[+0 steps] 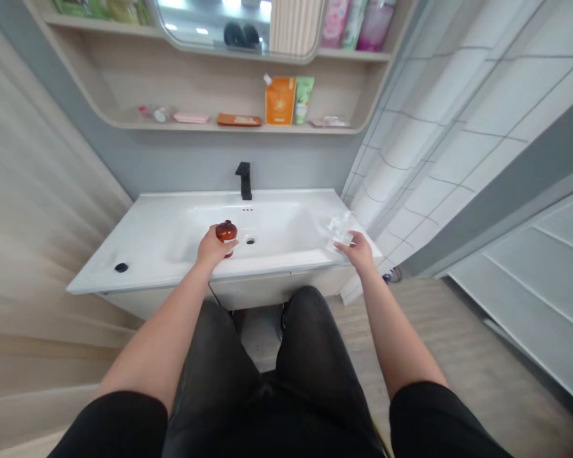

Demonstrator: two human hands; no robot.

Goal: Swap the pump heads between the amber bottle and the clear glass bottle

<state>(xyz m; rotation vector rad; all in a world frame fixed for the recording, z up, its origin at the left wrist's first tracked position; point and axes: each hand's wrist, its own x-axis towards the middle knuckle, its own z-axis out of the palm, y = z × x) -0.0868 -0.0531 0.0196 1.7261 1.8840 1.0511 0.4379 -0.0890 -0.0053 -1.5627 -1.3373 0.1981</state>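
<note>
The left hand (213, 247) is gripping a red jar (226, 230) over the washbasin (143, 267), the right hand (360, 251) pinching clear plastic (340, 231) beside it; a slipping grip could drop the jar.

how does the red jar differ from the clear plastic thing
The dark red jar is opaque and glossy; the clear plastic wrap is see-through. The jar is firm and rounded, the wrap crumpled. The left hand grips the jar, the right hand the wrap. Both are held above the white washbasin.
</note>
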